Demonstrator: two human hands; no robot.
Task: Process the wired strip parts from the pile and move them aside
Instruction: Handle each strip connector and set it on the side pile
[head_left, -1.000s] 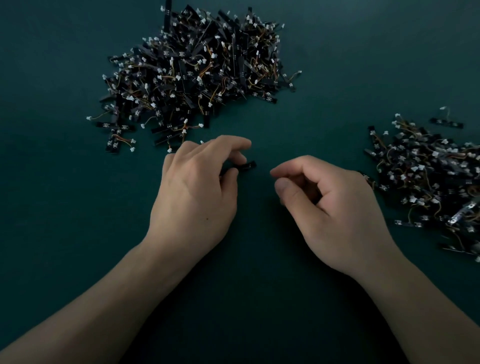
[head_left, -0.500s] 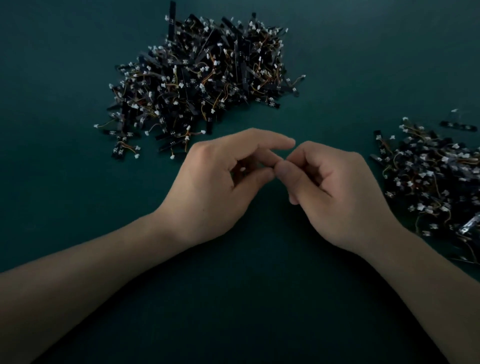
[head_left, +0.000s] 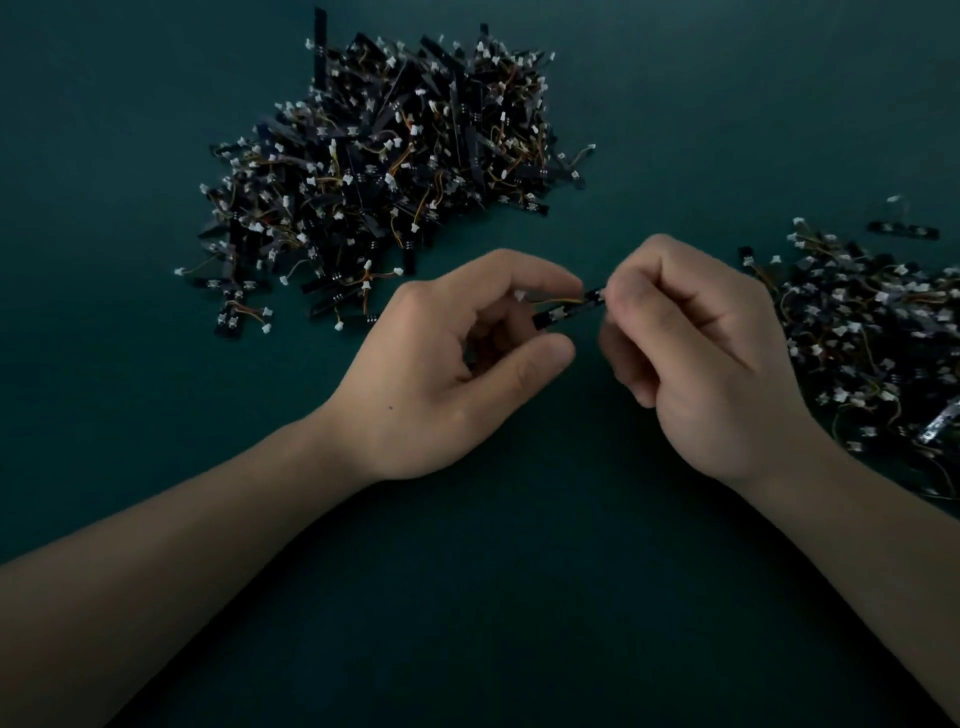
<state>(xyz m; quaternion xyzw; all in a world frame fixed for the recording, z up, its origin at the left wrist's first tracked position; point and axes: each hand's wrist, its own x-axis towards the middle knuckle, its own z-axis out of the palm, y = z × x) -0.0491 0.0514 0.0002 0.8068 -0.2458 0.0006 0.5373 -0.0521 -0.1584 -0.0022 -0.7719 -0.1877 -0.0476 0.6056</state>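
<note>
hands meet low over the green table (head_left: 519, 597), sharing one black strip (head_left: 569, 309) with an orange wire: the right hand (head_left: 701, 353) pinches its upper end, the left hand (head_left: 441, 364) curls round its wired end. beyond the left hand lies the big pile (head_left: 384, 171); a second heap (head_left: 878, 343) sits beside the right hand.

One strip (head_left: 569, 309) held up, apart from the rest

Black, with white pads and an orange-yellow wire ending in a white plug, it tilted up to the right. The right hand (head_left: 701, 353) pinched its upper end, the left hand (head_left: 457, 364) its lower. The big pile (head_left: 395, 156) lay beyond, a second heap (head_left: 872, 332) at right.
</note>
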